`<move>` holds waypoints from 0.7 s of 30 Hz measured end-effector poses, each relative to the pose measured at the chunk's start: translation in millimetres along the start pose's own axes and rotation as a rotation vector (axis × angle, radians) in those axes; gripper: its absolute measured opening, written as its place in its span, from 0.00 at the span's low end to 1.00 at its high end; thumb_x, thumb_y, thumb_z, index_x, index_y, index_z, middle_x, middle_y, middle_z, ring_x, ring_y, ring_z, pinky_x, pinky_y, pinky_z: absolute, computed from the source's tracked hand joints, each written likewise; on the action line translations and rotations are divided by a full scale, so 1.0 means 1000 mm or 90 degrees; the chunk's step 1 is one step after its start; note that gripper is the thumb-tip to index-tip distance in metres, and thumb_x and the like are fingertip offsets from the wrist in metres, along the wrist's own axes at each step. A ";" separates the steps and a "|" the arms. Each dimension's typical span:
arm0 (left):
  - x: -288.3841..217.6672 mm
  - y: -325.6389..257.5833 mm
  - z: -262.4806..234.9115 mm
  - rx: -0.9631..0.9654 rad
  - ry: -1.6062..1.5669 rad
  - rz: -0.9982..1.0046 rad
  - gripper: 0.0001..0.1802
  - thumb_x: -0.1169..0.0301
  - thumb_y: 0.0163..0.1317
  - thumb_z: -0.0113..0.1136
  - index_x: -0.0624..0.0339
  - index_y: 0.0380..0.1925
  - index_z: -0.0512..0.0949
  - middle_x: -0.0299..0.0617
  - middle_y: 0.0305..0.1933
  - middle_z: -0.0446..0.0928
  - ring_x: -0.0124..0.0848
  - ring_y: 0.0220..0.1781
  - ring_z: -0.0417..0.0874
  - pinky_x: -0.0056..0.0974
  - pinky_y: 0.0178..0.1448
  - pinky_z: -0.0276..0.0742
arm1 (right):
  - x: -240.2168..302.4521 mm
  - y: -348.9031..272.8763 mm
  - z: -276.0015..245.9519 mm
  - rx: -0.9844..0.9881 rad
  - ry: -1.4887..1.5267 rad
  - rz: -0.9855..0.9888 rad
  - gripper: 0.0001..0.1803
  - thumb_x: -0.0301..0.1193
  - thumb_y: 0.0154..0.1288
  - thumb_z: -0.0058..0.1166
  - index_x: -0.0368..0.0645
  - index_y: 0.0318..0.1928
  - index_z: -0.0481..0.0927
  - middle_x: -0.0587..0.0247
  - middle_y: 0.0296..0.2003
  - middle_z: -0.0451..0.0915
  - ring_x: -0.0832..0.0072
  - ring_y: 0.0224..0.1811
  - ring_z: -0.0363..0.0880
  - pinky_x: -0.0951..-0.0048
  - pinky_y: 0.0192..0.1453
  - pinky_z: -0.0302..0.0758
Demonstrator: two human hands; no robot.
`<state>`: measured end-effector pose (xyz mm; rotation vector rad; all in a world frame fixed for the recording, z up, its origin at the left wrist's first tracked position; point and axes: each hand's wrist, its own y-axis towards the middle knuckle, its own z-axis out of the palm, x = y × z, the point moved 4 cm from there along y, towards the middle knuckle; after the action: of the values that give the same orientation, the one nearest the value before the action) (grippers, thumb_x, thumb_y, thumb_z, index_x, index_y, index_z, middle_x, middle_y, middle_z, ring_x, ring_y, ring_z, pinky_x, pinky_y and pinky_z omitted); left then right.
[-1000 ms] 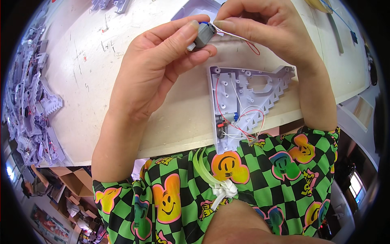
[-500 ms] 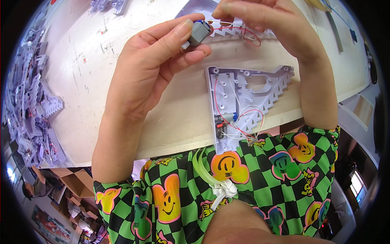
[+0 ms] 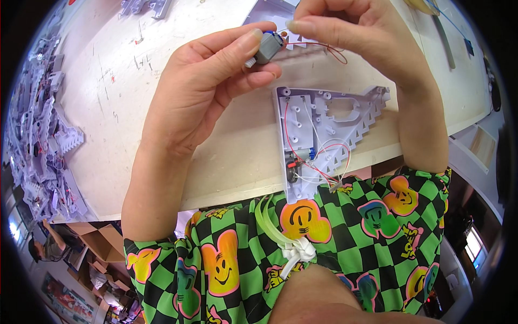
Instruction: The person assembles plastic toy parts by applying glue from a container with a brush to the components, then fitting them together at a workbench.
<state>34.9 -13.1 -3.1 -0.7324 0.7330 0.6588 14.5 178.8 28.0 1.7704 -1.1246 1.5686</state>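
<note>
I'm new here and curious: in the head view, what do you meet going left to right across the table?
Pile of grey plastic parts → left hand → small grey motor → right hand, over the grey triangular housing.

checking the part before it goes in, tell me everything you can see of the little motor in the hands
The small motor is a short grey metal-looking cylinder with a pale shaft stub at its lower-left end and a blue cap at the other. It is held tilted above the white table, pinched between the left hand thumb and fingers. Thin red wire runs from the capped end, where the right hand fingertips pinch beside it.
</note>
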 end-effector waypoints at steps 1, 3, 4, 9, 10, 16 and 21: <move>0.000 0.001 0.001 0.004 -0.001 -0.001 0.23 0.68 0.72 0.51 0.72 0.61 0.68 0.52 0.53 0.78 0.29 0.44 0.86 0.25 0.50 0.85 | -0.005 0.001 -0.003 -0.025 0.040 -0.017 0.08 0.29 0.65 0.60 0.36 0.38 0.85 0.69 0.28 0.82 0.90 0.27 0.72 0.87 0.28 0.65; 0.000 -0.002 0.000 0.019 -0.017 -0.011 0.22 0.68 0.72 0.51 0.72 0.61 0.69 0.50 0.53 0.79 0.30 0.44 0.86 0.25 0.49 0.85 | -0.006 0.006 0.001 -0.040 0.126 -0.045 0.10 0.30 0.67 0.58 0.35 0.40 0.84 0.67 0.29 0.83 0.89 0.29 0.74 0.87 0.30 0.67; 0.000 -0.004 -0.002 0.013 -0.017 -0.009 0.22 0.68 0.72 0.51 0.72 0.61 0.69 0.50 0.53 0.79 0.30 0.44 0.86 0.25 0.49 0.85 | -0.006 0.008 -0.002 -0.035 0.128 -0.047 0.10 0.30 0.67 0.58 0.35 0.40 0.84 0.67 0.29 0.83 0.89 0.29 0.74 0.87 0.30 0.67; 0.000 0.002 0.007 0.027 -0.042 -0.022 0.22 0.69 0.71 0.51 0.71 0.60 0.70 0.49 0.51 0.79 0.31 0.44 0.86 0.25 0.47 0.85 | 0.019 -0.002 -0.015 0.209 0.319 0.211 0.09 0.29 0.67 0.58 0.35 0.41 0.83 0.67 0.31 0.83 0.86 0.30 0.76 0.86 0.34 0.72; 0.000 0.002 0.007 0.029 -0.041 -0.022 0.22 0.69 0.71 0.51 0.71 0.60 0.70 0.49 0.51 0.79 0.31 0.44 0.86 0.25 0.47 0.85 | 0.015 -0.005 -0.006 0.207 0.319 0.210 0.09 0.29 0.67 0.58 0.35 0.41 0.83 0.67 0.31 0.83 0.86 0.30 0.76 0.86 0.34 0.72; 0.001 -0.001 0.004 0.039 -0.067 -0.018 0.22 0.69 0.72 0.51 0.72 0.60 0.69 0.47 0.48 0.80 0.31 0.44 0.86 0.25 0.46 0.86 | -0.005 0.004 0.002 0.057 0.151 -0.003 0.05 0.24 0.64 0.62 0.35 0.38 0.82 0.68 0.30 0.82 0.85 0.31 0.76 0.85 0.35 0.72; 0.000 -0.002 0.007 0.028 -0.003 -0.008 0.22 0.68 0.72 0.50 0.72 0.61 0.69 0.45 0.45 0.80 0.27 0.40 0.84 0.25 0.43 0.84 | -0.007 0.008 0.000 0.077 0.083 0.035 0.07 0.27 0.63 0.63 0.36 0.37 0.82 0.69 0.29 0.81 0.86 0.32 0.76 0.85 0.35 0.71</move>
<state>38.8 -9.1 0.8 -0.6940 0.7357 0.6316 7.6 176.3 19.6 1.6971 -1.0438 1.7919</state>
